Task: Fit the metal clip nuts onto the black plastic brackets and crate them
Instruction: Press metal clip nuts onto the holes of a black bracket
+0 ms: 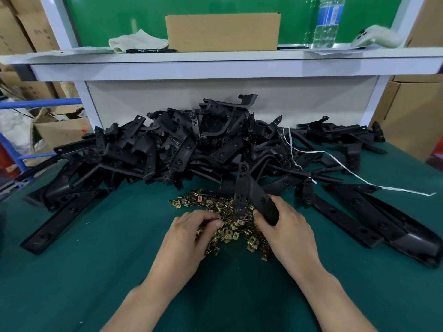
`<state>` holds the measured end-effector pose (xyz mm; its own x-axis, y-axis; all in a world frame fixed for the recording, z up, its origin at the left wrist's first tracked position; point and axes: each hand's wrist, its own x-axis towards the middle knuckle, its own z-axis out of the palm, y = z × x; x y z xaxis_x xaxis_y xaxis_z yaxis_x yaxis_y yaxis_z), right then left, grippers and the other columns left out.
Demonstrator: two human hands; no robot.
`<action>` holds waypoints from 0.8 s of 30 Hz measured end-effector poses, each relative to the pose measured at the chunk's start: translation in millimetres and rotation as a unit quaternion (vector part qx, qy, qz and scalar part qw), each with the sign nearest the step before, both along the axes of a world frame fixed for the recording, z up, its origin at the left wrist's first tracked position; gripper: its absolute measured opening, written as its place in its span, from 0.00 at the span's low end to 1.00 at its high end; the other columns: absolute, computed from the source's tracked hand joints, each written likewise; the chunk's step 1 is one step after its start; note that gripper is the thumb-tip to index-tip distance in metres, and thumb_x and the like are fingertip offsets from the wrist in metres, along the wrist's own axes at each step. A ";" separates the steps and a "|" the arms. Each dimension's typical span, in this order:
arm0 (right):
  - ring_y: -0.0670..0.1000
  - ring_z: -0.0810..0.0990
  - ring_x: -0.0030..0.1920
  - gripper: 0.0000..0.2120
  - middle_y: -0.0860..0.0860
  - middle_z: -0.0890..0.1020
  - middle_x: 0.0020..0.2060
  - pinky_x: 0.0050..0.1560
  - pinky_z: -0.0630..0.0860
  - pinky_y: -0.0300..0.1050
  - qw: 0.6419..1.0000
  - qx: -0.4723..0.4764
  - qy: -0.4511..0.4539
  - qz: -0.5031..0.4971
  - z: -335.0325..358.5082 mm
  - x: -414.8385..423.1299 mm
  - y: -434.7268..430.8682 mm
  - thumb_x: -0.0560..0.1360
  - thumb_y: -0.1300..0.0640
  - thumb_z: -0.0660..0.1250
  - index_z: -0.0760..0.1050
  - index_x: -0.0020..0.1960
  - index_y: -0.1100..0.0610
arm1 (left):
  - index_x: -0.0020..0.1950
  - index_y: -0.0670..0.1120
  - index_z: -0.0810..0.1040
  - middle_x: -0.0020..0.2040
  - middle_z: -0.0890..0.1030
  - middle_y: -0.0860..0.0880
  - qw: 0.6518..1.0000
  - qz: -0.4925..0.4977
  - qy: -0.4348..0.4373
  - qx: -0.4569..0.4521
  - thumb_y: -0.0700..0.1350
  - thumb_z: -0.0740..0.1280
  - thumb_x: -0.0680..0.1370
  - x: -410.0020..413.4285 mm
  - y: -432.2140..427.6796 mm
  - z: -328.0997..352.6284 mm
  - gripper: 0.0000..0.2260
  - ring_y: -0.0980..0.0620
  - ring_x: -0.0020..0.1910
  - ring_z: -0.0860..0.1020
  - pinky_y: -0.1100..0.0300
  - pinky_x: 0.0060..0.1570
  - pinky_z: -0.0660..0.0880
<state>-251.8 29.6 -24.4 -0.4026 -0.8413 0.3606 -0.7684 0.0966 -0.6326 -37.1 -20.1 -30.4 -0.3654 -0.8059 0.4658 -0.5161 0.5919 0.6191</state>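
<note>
A heap of small gold clip nuts [227, 227] lies on the green table [96, 271], and both hands are at it.

The left hand [189, 236] rests on the near left side of the heap. Its fingers are bent down into the nuts and its thumb is tucked close to them. The fingertips hide what is under them, so I cannot tell if it has picked up a nut.

The right hand [287, 228] is at the right side of the heap. It grips one black bracket [249, 192] by its thick lower end. The bracket stands up and leans over the heap, with its thin holed strip pointing away from the person. The palm hides part of the end.

Behind the heap is a big messy pile of black brackets [191, 144]. They are so tangled that it is hard to see where one stops and the next starts. More long brackets [383, 224] lie flat to the right of the heap, and another long one [60, 224] lies to the left.

A white string [359, 178] runs across the table, behind and to the right of the heap.

Far behind the heap, above the pile, is a white shelf [215, 65]. On it sit a cardboard box [223, 32], a pale cloth [136, 40], a black pen [151, 51] and a water bottle [327, 22] (its top is cut off).
</note>
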 end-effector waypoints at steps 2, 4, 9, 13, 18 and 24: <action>0.47 0.78 0.43 0.11 0.38 0.78 0.44 0.42 0.75 0.48 1.000 -0.002 -0.002 0.000 0.4 -0.1 0.1 0.77 0.41 0.65 0.72 0.58 0.40 | 0.55 0.64 0.76 0.48 0.77 0.67 1.000 0.003 -0.004 0.010 0.66 0.60 0.77 0.6 -0.6 -0.9 0.12 0.66 0.54 0.72 0.71 0.48 0.69; 0.46 0.77 0.43 0.11 0.38 0.78 0.43 0.42 0.75 0.48 1.000 -0.001 -0.004 0.001 0.8 0.0 0.3 0.77 0.41 0.65 0.73 0.58 0.40 | 0.56 0.67 0.75 0.48 0.77 0.67 1.000 0.003 -0.004 0.009 0.66 0.61 0.77 1.0 -0.8 -1.8 0.10 0.65 0.54 0.72 0.73 0.48 0.68; 0.43 0.78 0.41 0.11 0.38 0.78 0.42 0.41 0.76 0.48 1.000 -0.013 -0.019 0.002 3.8 1.1 0.9 0.76 0.40 0.64 0.72 0.58 0.40 | 0.56 0.66 0.74 0.53 0.77 0.66 1.000 0.002 0.020 0.011 0.65 0.61 0.78 -0.7 -0.4 -1.2 0.09 0.60 0.56 0.75 0.70 0.49 0.70; 0.42 0.77 0.39 0.07 0.38 0.79 0.38 0.36 0.71 0.42 0.994 -0.045 -0.083 0.061 11.5 9.1 1.5 0.75 0.40 0.66 0.72 0.50 0.39 | 0.58 0.64 0.77 0.52 0.78 0.62 0.998 -0.028 0.052 0.019 0.60 0.62 0.80 -5.4 1.8 3.6 0.09 0.57 0.53 0.78 0.70 0.50 0.71; 0.40 0.80 0.42 0.10 0.39 0.81 0.40 0.39 0.72 0.29 0.957 -0.036 -0.202 0.204 16.8 25.4 6.5 0.75 0.41 0.68 0.77 0.54 0.42 | 0.60 0.63 0.77 0.53 0.79 0.61 0.994 -0.051 0.084 0.038 0.57 0.62 0.81 -14.4 11.6 5.8 0.10 0.57 0.56 0.79 0.69 0.51 0.73; 0.39 0.81 0.50 0.07 0.39 0.83 0.47 0.47 0.72 0.29 0.933 -0.002 -0.251 0.258 17.2 30.0 7.0 0.76 0.44 0.70 0.79 0.54 0.42 | 0.53 0.63 0.74 0.50 0.83 0.62 0.986 -0.057 0.138 0.069 0.56 0.65 0.79 -18.2 20.7 11.6 0.04 0.60 0.52 0.81 0.74 0.47 0.72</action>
<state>-221.9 36.6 -7.2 -0.0629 -0.9688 0.2398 -0.3183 -0.2082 -0.9248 -55.3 0.6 -18.8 -0.3317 -0.8294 0.4496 -0.2508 0.5369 0.8055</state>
